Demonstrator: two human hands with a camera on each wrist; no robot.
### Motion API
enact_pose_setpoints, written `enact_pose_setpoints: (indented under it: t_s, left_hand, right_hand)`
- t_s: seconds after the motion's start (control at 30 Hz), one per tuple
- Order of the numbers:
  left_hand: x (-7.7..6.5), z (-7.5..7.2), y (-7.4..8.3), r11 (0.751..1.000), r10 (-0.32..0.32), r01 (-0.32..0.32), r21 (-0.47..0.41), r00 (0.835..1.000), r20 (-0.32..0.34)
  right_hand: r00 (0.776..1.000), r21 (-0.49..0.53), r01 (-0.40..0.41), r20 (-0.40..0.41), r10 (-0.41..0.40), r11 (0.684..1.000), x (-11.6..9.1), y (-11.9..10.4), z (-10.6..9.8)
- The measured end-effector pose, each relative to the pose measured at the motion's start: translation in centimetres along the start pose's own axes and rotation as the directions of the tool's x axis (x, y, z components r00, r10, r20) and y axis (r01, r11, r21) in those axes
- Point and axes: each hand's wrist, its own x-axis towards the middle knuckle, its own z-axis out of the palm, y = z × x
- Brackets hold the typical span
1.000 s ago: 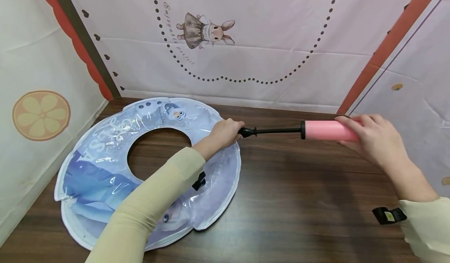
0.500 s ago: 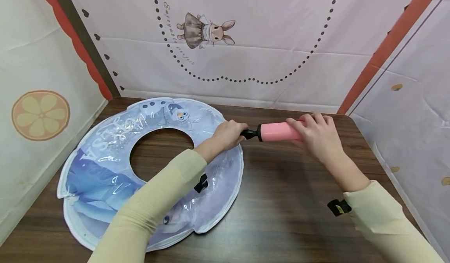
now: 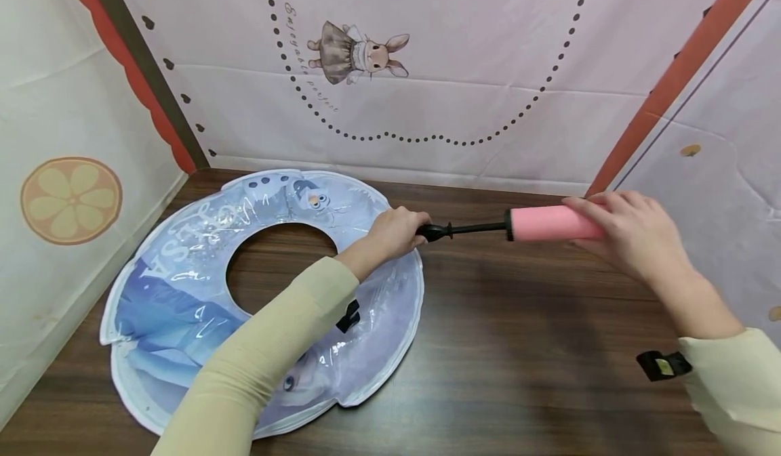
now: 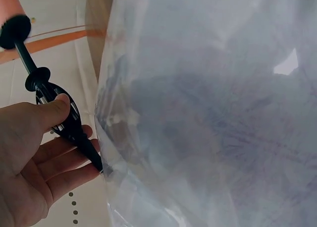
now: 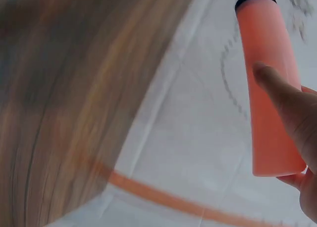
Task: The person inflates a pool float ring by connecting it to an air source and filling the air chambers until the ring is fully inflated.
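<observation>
A pink hand pump (image 3: 543, 223) with a black rod (image 3: 478, 228) lies level above the table. My right hand (image 3: 637, 236) grips the far end of its pink barrel (image 5: 270, 88), the thumb lying along the side. At the other end, my left hand (image 3: 390, 234) holds the pump's black bulging end piece (image 4: 59, 110) between thumb and fingers. In the left wrist view, that piece's narrow tip meets the edge of a blue and lilac swim ring (image 3: 390, 320); the exact joint is hidden. The ring, printed with cartoon figures, lies on the table and looks partly filled.
The dark wooden table (image 3: 488, 375) carries the ring on its left half. Printed cloth (image 3: 464, 56) walls it in at the back and both sides. A small black strap device (image 3: 664, 366) sits at the right cuff.
My right hand slid the pink barrel left, up against the black end piece, then drew it back right, so the rod shows again. My left hand and the ring have shifted slightly right.
</observation>
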Motion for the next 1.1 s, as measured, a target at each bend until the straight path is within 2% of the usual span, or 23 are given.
enact_pose_setpoints:
  t_s: [0.1, 0.17, 0.33, 0.47, 0.63, 0.83, 0.97, 1.1]
  left_hand:
    - [0.0, 0.1, 0.1, 1.000, 0.000, 0.000, 0.006, 1.000, -0.005]
    - [0.1, 0.1, 0.2, 1.000, 0.004, -0.004, 0.004, 1.000, -0.014]
    - [0.1, 0.1, 0.4, 1.000, 0.030, -0.029, 0.009, 0.999, -0.045]
    - [0.0, 0.0, 0.2, 0.999, 0.045, -0.044, 0.018, 0.996, -0.075]
    - [0.0, 0.0, 0.2, 0.998, 0.047, -0.049, -0.024, 0.997, -0.068]
    - [0.4, 0.2, 0.1, 0.999, 0.044, -0.046, -0.027, 0.997, -0.058]
    - [0.8, 0.1, 0.1, 0.998, 0.057, -0.057, -0.016, 0.998, -0.031]
    - [1.0, 0.0, 0.0, 0.999, 0.035, -0.035, -0.007, 0.999, -0.008]
  right_hand:
    - [0.999, -0.019, -0.046, -0.016, 0.045, 0.999, -0.9, 1.0, -0.9]
    - [0.998, -0.029, -0.052, -0.020, 0.051, 0.998, -0.9, 0.7, -0.8]
    - [0.999, -0.065, -0.020, -0.049, 0.016, 0.998, 0.9, -2.7, 1.4]
    - [0.996, -0.077, -0.025, -0.084, 0.019, 0.997, 2.7, -5.5, 3.0]
    - [0.998, -0.069, -0.030, -0.061, 0.026, 0.997, 3.6, -6.8, 3.9]
    - [1.000, -0.069, -0.013, -0.015, 0.012, 0.998, 2.8, -5.5, 3.6]
    - [1.000, -0.051, -0.016, 0.001, 0.016, 0.999, 1.4, -3.8, 2.5]
    - [0.999, -0.048, -0.053, -0.003, 0.053, 0.997, -0.3, -2.3, 0.9]
